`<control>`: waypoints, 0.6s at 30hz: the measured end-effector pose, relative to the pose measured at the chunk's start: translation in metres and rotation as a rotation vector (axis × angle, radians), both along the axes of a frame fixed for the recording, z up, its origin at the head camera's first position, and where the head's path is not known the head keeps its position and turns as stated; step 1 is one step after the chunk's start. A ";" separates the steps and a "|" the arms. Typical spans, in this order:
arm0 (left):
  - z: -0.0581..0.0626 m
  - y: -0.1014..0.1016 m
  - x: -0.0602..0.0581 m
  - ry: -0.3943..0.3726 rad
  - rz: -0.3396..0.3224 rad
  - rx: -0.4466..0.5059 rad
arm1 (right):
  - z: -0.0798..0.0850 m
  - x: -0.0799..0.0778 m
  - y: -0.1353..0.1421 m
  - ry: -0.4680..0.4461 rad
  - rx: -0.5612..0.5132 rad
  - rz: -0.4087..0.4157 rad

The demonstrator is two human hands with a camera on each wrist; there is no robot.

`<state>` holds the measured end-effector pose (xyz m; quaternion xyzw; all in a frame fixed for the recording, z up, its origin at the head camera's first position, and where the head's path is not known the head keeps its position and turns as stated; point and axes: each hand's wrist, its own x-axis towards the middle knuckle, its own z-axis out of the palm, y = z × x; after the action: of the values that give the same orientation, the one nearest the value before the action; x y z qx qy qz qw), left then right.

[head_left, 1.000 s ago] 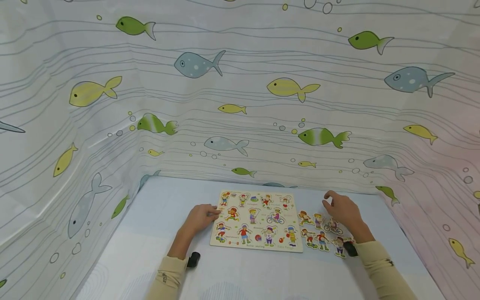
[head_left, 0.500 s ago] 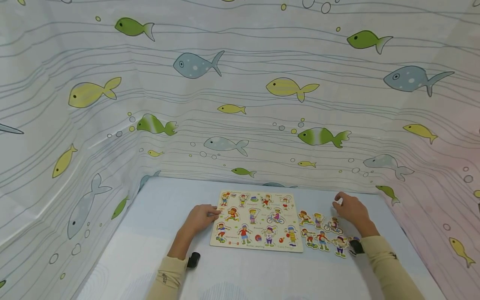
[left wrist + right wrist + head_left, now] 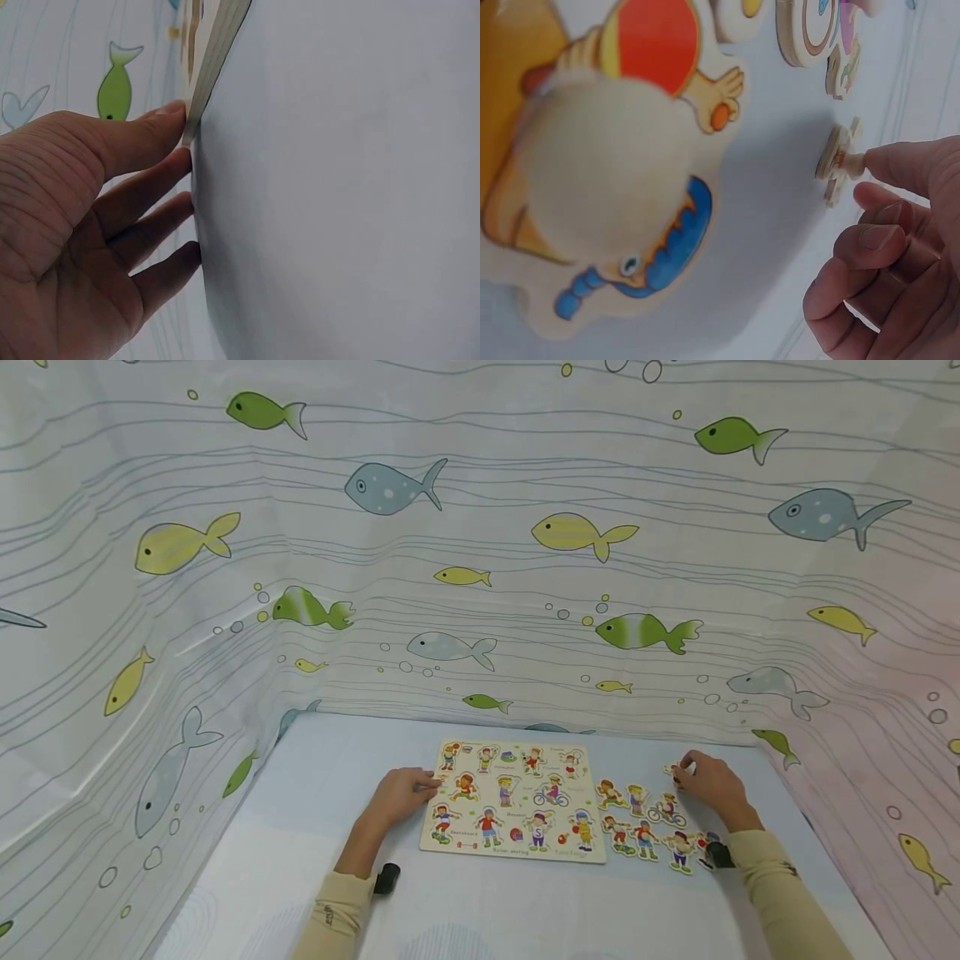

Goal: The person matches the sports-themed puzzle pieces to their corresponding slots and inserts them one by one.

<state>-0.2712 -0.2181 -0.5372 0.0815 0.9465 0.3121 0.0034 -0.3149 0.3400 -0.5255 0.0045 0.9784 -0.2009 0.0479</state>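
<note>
My left hand [image 3: 405,795] rests at the left edge of a wooden puzzle board [image 3: 517,852] printed with children doing sports. In the left wrist view, the thumb [image 3: 154,135] touches the board's edge and the other fingers extend loosely below it. To the right of the board, my right hand [image 3: 712,787] has curled fingers. Its thumb and index finger pinch the small wooden knob of a puzzle piece [image 3: 831,154], at the far side of the loose pieces. Only a sliver of that puzzle piece [image 3: 669,769] shows in the head view; its picture is mostly hidden.
Several loose knobbed pieces lie between board and right hand, including a runner [image 3: 611,793], a cyclist [image 3: 666,810] and a skater [image 3: 645,842]. A table-tennis player piece [image 3: 656,45] lies below the right wrist. A fish-patterned curtain [image 3: 480,602] surrounds the pale table [image 3: 315,777].
My right hand has moved right and slightly nearer, and its fingertips have come together at a puzzle piece now visible there. The left hand and the board have stayed in place.
</note>
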 end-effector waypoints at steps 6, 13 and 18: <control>0.000 -0.001 0.000 0.005 -0.005 -0.007 | 0.004 0.004 -0.004 0.002 -0.011 0.011; 0.000 -0.001 -0.001 0.010 -0.006 -0.011 | 0.004 0.007 -0.008 -0.029 0.014 0.001; 0.000 0.000 0.000 0.008 -0.006 -0.016 | 0.002 0.007 -0.007 -0.034 0.018 0.001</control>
<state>-0.2712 -0.2181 -0.5370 0.0853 0.9488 0.3042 0.0011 -0.3081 0.3329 -0.5233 0.0079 0.9792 -0.1920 0.0645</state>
